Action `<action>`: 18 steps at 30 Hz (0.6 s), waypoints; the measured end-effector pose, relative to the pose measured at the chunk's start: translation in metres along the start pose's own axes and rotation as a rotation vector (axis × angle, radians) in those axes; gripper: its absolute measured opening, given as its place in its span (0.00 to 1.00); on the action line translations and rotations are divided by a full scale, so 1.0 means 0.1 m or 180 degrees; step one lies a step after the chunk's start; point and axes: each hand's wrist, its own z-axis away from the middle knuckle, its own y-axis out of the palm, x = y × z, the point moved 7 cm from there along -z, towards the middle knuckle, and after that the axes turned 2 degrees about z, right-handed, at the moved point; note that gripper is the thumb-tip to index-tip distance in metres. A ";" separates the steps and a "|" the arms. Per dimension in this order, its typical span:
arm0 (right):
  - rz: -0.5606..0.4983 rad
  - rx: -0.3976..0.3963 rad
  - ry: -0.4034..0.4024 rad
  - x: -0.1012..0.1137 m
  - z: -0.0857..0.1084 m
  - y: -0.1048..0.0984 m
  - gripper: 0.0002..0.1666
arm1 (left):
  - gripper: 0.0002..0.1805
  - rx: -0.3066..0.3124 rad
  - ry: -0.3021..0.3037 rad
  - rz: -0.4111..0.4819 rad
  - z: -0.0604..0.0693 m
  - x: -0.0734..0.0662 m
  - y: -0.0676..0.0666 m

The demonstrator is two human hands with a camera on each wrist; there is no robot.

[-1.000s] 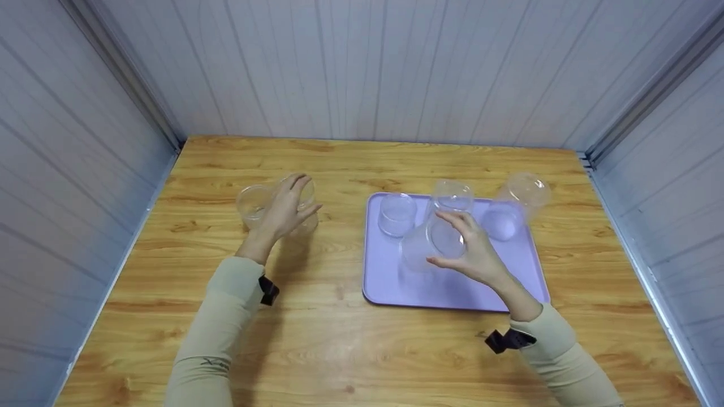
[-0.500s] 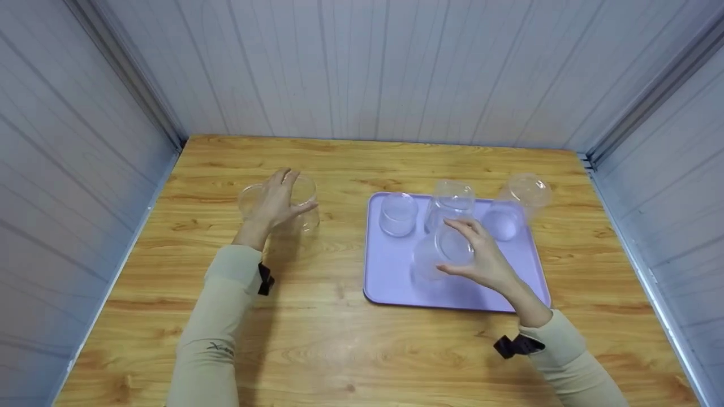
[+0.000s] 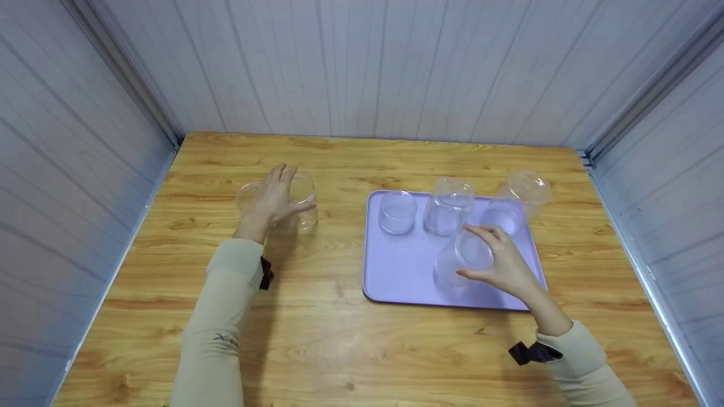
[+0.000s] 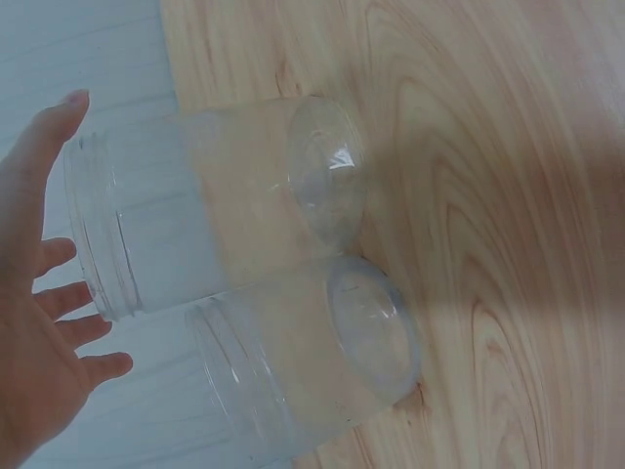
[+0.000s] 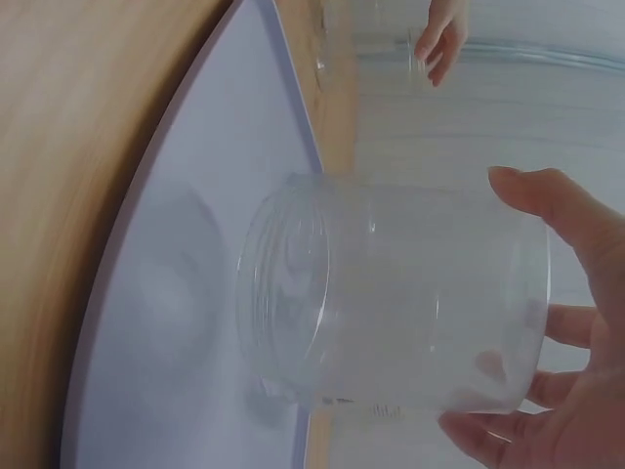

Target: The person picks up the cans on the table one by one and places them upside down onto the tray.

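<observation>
Clear screw-neck jar (image 5: 400,293) hangs mouth-down over lilac tray (image 3: 396,277), right hand (image 3: 506,265) gripping its base, presumably keeping the rim free; left hand (image 3: 268,199), fingers spread, by two upright jars (image 4: 259,210) left of tray.

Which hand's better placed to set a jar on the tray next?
Right hand, probably: it holds a clear jar over the purple tray; the left hand is at two tabletop jars.

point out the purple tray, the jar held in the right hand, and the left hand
purple tray (image 3: 399,271): head view, on its bare floor
held jar (image 5: 405,298): right wrist view, middle of its clear side
left hand (image 3: 268,199): head view, back of the hand
</observation>
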 end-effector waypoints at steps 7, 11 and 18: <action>0.0081 -0.0038 0.0181 -0.19 0.10 -0.06 0.48 | 0.56 0.0126 -0.0039 -0.0027 -0.02 -0.01 0.03; 0.0077 -0.0115 0.0303 -0.30 0.15 -0.08 0.48 | 0.54 0.0111 -0.0014 -0.0122 -0.05 -0.02 0.03; 0.0118 -0.0276 0.0482 -0.45 0.19 -0.13 0.47 | 0.53 0.0155 -0.0038 -0.0201 -0.09 -0.02 0.07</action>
